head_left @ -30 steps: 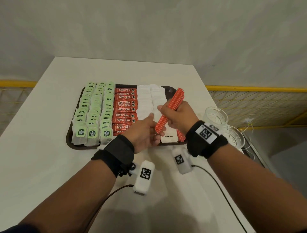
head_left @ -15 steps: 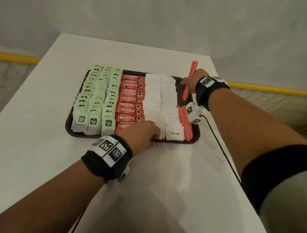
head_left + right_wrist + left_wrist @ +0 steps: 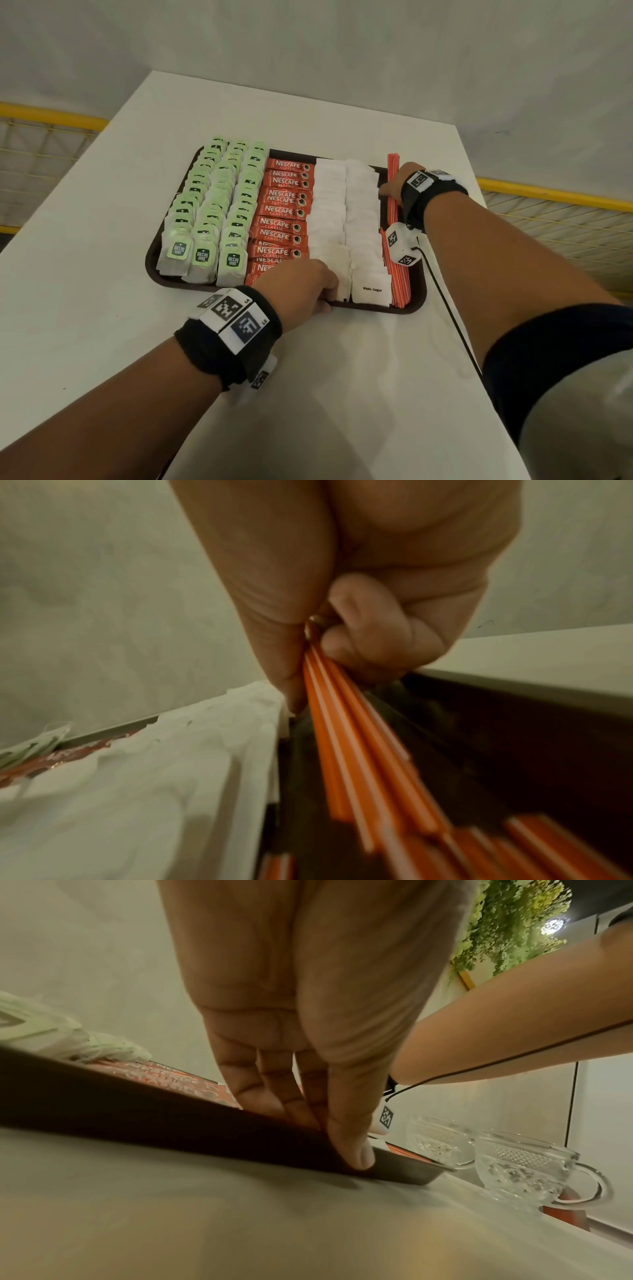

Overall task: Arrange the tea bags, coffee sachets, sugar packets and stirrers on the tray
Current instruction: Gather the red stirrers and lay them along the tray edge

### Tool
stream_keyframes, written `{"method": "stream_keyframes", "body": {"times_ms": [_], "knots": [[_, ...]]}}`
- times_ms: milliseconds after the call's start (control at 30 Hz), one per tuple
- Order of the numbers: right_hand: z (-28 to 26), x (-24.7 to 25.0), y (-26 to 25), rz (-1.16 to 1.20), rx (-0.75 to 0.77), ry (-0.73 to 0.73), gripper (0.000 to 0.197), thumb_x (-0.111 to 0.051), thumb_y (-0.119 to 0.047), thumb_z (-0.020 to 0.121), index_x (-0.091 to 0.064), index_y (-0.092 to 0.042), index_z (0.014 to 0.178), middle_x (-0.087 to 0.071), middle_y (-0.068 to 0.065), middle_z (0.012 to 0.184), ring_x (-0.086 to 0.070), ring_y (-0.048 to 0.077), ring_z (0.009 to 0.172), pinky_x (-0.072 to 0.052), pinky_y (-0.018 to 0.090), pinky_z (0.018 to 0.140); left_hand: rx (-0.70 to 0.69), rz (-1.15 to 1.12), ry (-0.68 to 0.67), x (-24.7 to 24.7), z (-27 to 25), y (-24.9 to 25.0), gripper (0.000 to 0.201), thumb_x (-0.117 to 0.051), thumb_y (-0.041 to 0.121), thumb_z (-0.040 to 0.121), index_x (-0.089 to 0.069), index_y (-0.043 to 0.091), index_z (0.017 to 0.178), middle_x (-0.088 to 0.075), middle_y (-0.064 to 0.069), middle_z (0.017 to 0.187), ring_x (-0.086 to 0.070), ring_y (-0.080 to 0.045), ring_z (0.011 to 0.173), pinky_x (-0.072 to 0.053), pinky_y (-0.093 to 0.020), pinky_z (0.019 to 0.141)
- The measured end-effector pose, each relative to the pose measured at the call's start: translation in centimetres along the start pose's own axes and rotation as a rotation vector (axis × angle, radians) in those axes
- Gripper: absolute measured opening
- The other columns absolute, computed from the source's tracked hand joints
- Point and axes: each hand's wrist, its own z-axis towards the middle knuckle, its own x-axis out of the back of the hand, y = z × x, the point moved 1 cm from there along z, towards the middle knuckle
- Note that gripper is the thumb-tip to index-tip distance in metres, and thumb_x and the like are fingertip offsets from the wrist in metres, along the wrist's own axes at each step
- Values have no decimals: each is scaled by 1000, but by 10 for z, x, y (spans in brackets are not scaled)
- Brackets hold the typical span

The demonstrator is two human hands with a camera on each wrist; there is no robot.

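Note:
A dark brown tray [image 3: 150, 263] holds rows of green tea bags [image 3: 212, 205], red coffee sachets [image 3: 284, 212], white sugar packets [image 3: 346, 212] and orange stirrers [image 3: 399, 281] along its right side. My right hand [image 3: 388, 192] pinches a bundle of orange stirrers [image 3: 346, 723] at the tray's far right. The bundle lies low along the right lane, and its far ends [image 3: 392, 168] stick out past the rim. My left hand [image 3: 335, 1137] grips the tray's near rim [image 3: 137, 1112], thumb outside and fingers over the edge by the sugar packets.
The tray sits on a white table [image 3: 102, 325]. Two patterned glass cups [image 3: 524, 1169] stand past the tray's right end. A black cable [image 3: 445, 308] runs from my right wrist across the table. A yellow railing [image 3: 548, 195] runs behind the table.
Both hands held the stirrer bundle in front of the tray. My right hand has since carried it to the tray's far right and lowered it. My left hand let go and took the near rim.

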Motion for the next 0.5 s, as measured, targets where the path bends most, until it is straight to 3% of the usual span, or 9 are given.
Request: {"method": "stream_keyframes", "body": {"times_ms": [167,267,333,400,500], "knots": [[1,-4,-3,-128,12,-20,33,-65,-39,86,-59,-9,97,-53,6,73,-54,28,72,-42,34,69,-3,-10,12,-1,0,-1,18,-66,27,92,-71,20,107,-67,3,108,-62,-17,96,-50,-30,90],[2,-2,-5,-205,14,-55,41,-62,-39,90,-59,-6,114,-63,11,101,-56,30,87,-43,35,76,-1,-15,2,-1,0,-1,17,-67,27,91,-71,19,107,-66,2,108,-62,-18,96,-50,-30,90],[0,1,-6,-244,27,-52,44,-60,-37,92,-57,-4,122,-61,15,120,-59,33,102,-41,34,80,-2,-12,1,-1,0,-1,17,-67,26,91,-71,19,106,-67,2,108,-62,-18,96,-51,-31,90],[-2,3,-6,-280,24,-48,45,-60,-36,93,-56,-4,125,-59,16,125,-58,33,112,-40,34,81,3,-14,-5,-1,0,-1,18,-66,26,92,-71,19,107,-66,1,108,-62,-18,96,-51,-32,91],[-4,4,-6,-267,8,-48,47,-64,-37,90,-58,-4,123,-60,15,124,-58,33,113,-42,35,83,13,-16,-13,-1,1,0,19,-66,25,92,-71,18,109,-66,1,110,-63,-19,97,-50,-31,92]]}}
